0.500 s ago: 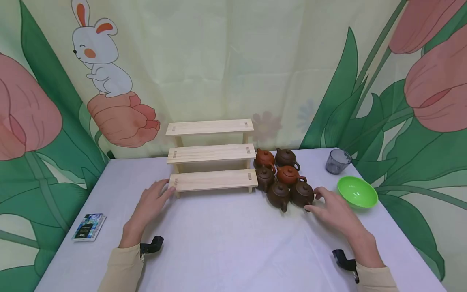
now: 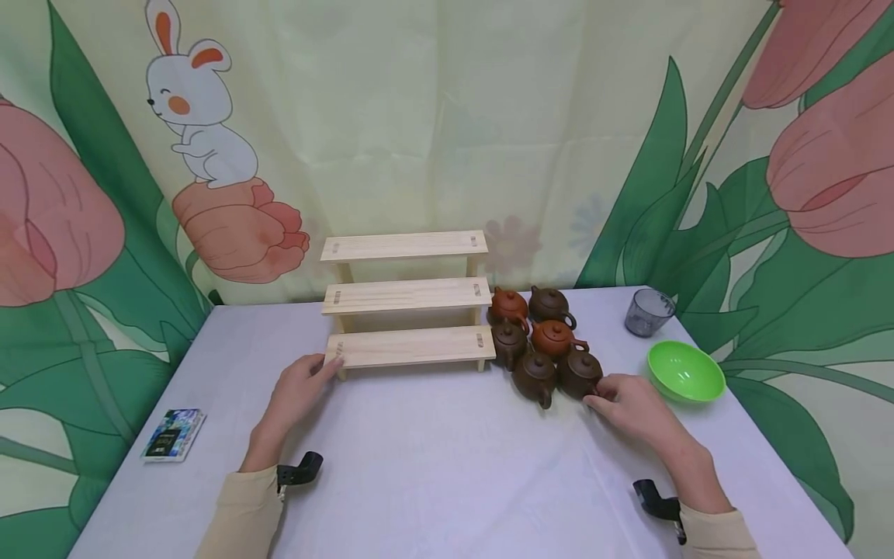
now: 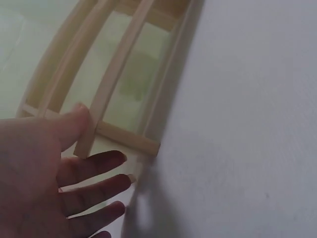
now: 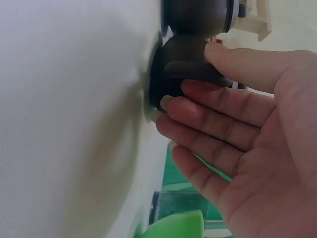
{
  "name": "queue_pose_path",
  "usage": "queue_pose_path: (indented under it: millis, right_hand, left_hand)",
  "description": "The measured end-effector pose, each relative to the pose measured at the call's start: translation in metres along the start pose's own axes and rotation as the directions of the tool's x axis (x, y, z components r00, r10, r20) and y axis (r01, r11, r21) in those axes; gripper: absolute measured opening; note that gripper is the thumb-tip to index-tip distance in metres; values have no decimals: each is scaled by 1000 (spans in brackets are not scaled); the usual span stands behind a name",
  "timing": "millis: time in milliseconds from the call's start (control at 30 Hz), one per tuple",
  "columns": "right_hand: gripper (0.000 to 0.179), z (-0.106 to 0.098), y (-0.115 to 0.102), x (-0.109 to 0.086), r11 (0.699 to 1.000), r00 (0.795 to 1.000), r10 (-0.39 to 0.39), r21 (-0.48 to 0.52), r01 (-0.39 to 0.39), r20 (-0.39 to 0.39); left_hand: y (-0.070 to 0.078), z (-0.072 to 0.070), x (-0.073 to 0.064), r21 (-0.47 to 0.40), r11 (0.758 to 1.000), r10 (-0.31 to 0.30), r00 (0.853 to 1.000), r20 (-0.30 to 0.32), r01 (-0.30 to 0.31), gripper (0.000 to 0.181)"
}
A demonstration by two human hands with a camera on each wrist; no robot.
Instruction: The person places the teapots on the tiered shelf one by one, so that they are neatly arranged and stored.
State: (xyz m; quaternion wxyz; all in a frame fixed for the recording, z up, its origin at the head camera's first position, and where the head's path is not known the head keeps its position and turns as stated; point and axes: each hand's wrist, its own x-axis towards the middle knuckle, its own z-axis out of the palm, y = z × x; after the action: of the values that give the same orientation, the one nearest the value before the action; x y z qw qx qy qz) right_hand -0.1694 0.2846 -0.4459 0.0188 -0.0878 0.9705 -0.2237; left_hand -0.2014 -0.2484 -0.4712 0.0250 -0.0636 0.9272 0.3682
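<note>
The near brown teapot (image 2: pixel 580 374) stands upright on the table (image 2: pixel 433 466), at the near right corner of a close bunch, its handle turned out to about four o'clock, where the right hand (image 2: pixel 637 407) meets it. In the right wrist view the thumb lies on one side of the handle (image 4: pixel 190 70) and the index finger on the other, a pinch on that loop alone; it is presumably taken there because neighbours crowd the body from other sides. Just beside it at nine o'clock is a second brown teapot (image 2: pixel 535 376), and at eleven a reddish teapot (image 2: pixel 553 338), with three more pots behind; whether each touches the next I cannot tell. Their tight packing probably keeps the table's front part free for the arms. At ten o'clock rises the three-step wooden stand (image 2: pixel 408 293), its steps set back one behind another, likely so that each board can be reached from the front. At nine, well apart from the pot, the left hand (image 2: pixel 300 396) has its thumb on the end of the lowest board (image 2: pixel 419 345), fingers extended and spread rather than wrapped round it, perhaps to steady the stand. A green bowl (image 2: pixel 687 373) sits at three o'clock and a clear tumbler (image 2: pixel 649 312) at two, both apart from the bunch.
</note>
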Motion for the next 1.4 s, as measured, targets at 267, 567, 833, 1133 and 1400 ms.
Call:
queue_pose_path:
  millis: [267, 567, 833, 1133, 1400]
  right_hand:
    - [21, -1, 2, 1, 1000, 1000, 16, -9, -16, 15]
    - [14, -9, 8, -2, 999, 992, -24, -40, 19, -124]
    - [12, -22, 4, -8, 998, 962, -55, -19, 52, -266]
    - [18, -35, -9, -4, 998, 948, -28, 45, 44, -316]
    - [14, -34, -30, 8, 993, 937, -53, 84, 87, -344]
  left_hand:
    - [3, 1, 2, -1, 1000, -27, 999, -28, 27, 55]
    - [3, 2, 3, -29, 998, -54, 998, -27, 53, 49]
    - [2, 0, 4, -55, 996, -78, 997, -9, 77, 47]
    - [3, -3, 4, -83, 993, -83, 997, -7, 82, 45]
    - [1, 0, 6, -150, 985, -94, 996, -12, 91, 41]
